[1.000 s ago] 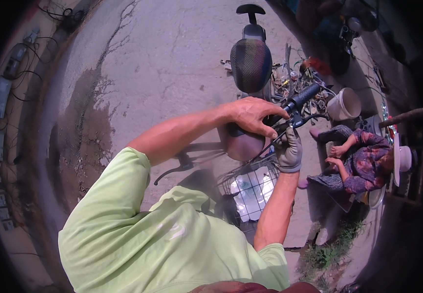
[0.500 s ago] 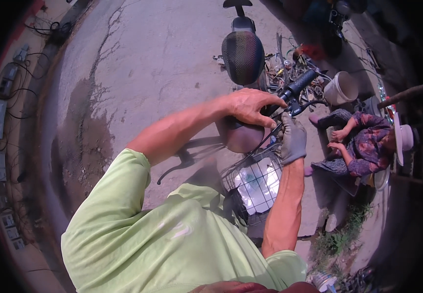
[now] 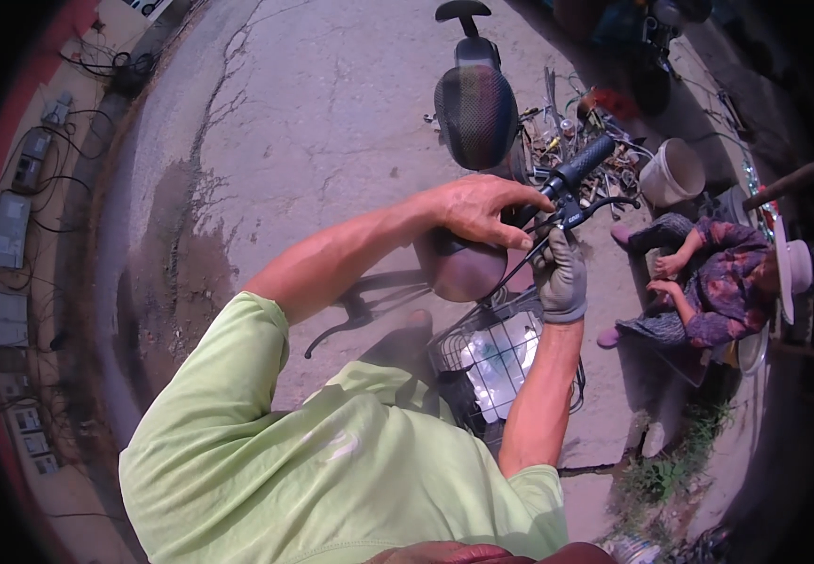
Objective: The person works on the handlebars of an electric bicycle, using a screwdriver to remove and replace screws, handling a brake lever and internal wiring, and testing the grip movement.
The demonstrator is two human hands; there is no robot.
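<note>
My bare left hand [image 3: 484, 209] reaches over the bike's handlebar, with its forefinger touching the clamp of the brake lever [image 3: 587, 211]. Its thumb is spread apart from the forefinger; the other fingers are partly hidden. My right hand [image 3: 560, 274], in a grey glove, is closed just below the lever's clamp, its fingertips pinched at the spot where a thin dark cable [image 3: 518, 268] runs. What lies between those fingertips is too small to make out. The black ribbed grip [image 3: 584, 162] points away to the upper right. Beneath my left hand sits a rounded brownish headlamp [image 3: 463, 268].
Below the handlebar hangs a wire basket [image 3: 496, 362] holding a white plastic package. The bike saddle [image 3: 475, 115] is beyond. A scrap pile [image 3: 557, 132] and a whitish bucket [image 3: 672, 173] lie right. A seated person [image 3: 722, 273] in a hat is close by. Electrical boxes [image 3: 10, 230] line the left.
The view has shifted slightly, so the surroundings sit a little further right. My gloved right hand has turned a little at the lever's clamp; my left hand keeps nearly the same place.
</note>
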